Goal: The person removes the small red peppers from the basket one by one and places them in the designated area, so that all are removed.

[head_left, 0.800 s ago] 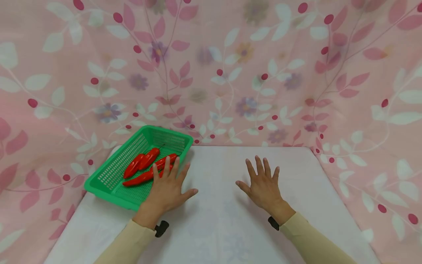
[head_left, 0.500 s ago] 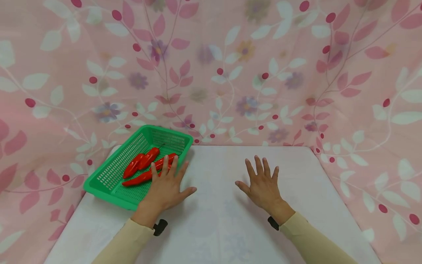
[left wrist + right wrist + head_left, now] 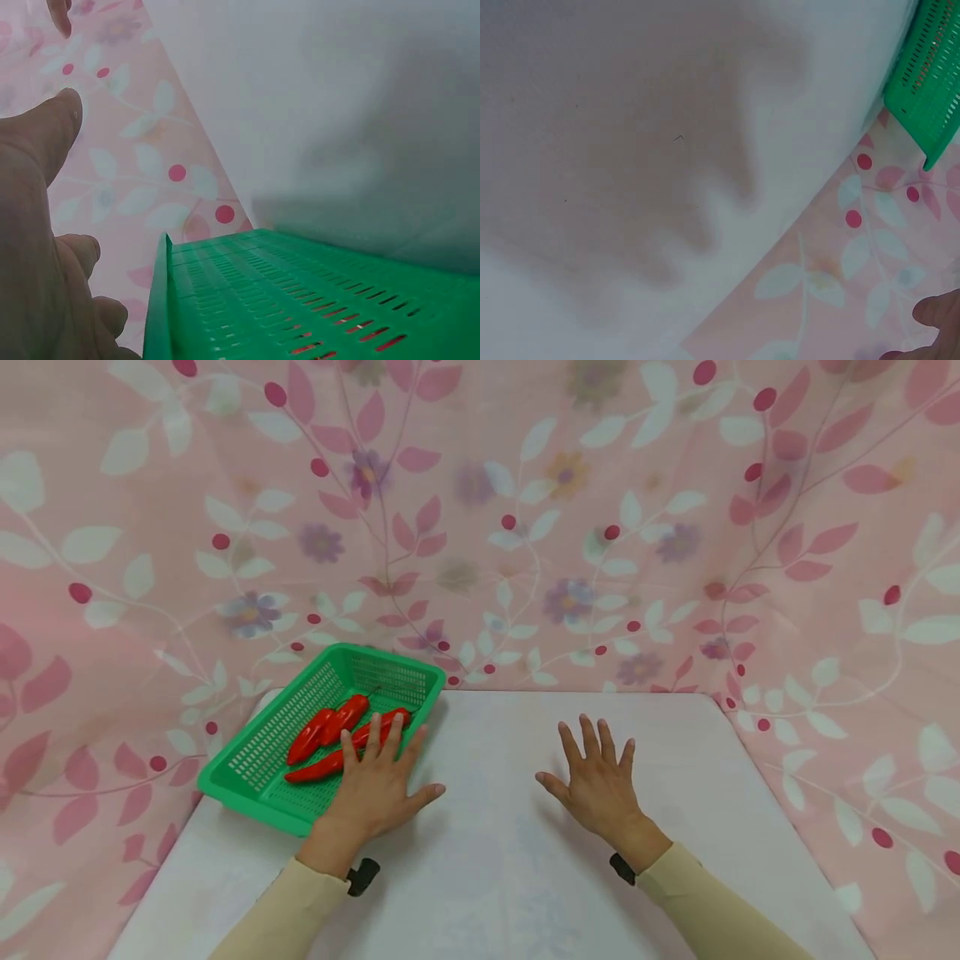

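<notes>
Green basket (image 3: 251,809) at left table edge (image 3: 182,853), right hand (image 3: 602,792) well apart.

**Peppers Peek Out From Under a Hand**

The person's left hand (image 3: 375,793) covers the near right side of the green basket (image 3: 251,807) and part of the long red pepper (image 3: 318,768) inside. Nobody can tell if that hand touches the basket. The right hand (image 3: 602,793) hides its own palm.

Both sleeves (image 3: 720,910) and the white table (image 3: 510,893) run off the bottom edge. In the left wrist view, the basket is cut off too, and only red bits show through its slots (tiny ones!). In the right wrist view, some fingers (image 3: 941,319) are chopped off at the corner, the big shadow (image 3: 667,165) is blurry, and a dark speck (image 3: 679,138) is too small to name.
</notes>
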Demonstrator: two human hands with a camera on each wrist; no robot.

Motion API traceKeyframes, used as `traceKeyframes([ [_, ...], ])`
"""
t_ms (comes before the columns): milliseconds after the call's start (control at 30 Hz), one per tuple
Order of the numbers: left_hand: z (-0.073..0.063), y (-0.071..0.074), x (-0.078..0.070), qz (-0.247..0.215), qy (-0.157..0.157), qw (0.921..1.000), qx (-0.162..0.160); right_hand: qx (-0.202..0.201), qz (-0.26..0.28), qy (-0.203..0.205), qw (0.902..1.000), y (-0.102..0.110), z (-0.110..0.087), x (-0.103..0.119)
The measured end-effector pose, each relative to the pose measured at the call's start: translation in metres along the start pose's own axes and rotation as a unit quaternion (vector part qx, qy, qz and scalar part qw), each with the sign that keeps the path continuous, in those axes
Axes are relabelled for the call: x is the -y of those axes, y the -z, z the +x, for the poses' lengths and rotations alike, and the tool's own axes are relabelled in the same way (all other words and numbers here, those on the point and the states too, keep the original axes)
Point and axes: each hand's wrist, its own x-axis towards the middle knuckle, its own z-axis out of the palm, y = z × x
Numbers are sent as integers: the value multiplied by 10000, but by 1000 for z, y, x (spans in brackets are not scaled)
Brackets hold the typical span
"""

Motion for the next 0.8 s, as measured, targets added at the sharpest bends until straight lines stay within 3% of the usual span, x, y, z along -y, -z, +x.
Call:
traceKeyframes([
  [167, -4, 2, 11, -77, 112, 9999, -32, 12, -31, 57, 10000, -3, 3, 10],
  [300, -15, 9, 30, -126, 270, 9995, -40, 6, -55, 232, 9997, -8, 8, 27],
  [567, -38, 29, 93, -201, 644, 9976, -144, 262, 140, 654, 9974, -19, 30, 83],
  [800, -45, 40, 148, -177, 813, 9964, -143, 433, -78, 1245, 9912, -21, 50, 142],
])
